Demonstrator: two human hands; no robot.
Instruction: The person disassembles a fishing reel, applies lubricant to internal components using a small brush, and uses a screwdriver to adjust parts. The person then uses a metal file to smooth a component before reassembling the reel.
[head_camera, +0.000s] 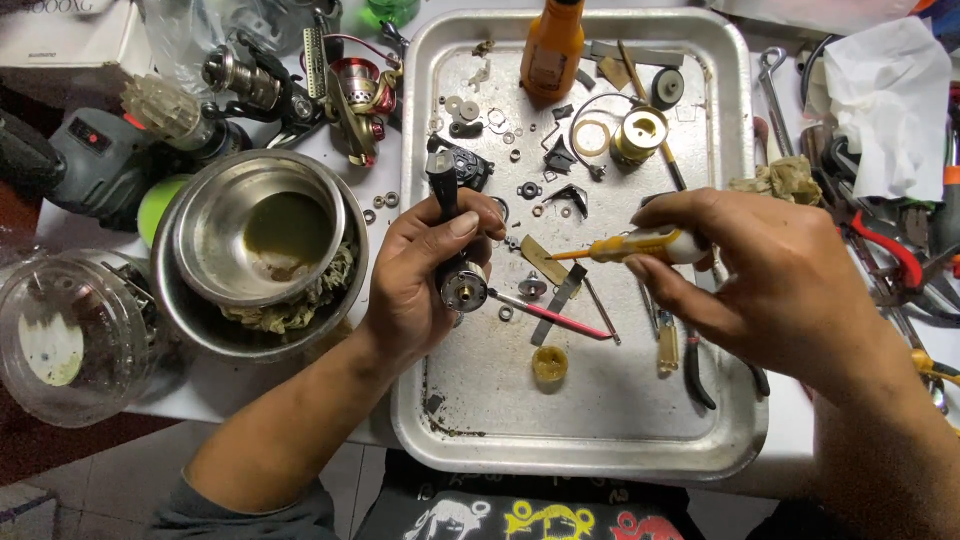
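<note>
Left hand (415, 275) grips my reel body (452, 240), right hand (770, 285) pinches the screwdriver (625, 247); next I'd seat its tip squarely.

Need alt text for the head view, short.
Over a metal tray strewn with small washers and reel parts, the left hand grips a black fishing reel body while the right hand points a yellow-handled tool toward it. Nested steel bowls sit to the left.

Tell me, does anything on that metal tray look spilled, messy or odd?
Yes. The metal tray is smeared with grime, and small washers and dark parts lie scattered loose across it. Beside it, the steel bowl holds yellowish residue and sits on dirty rags.
</note>
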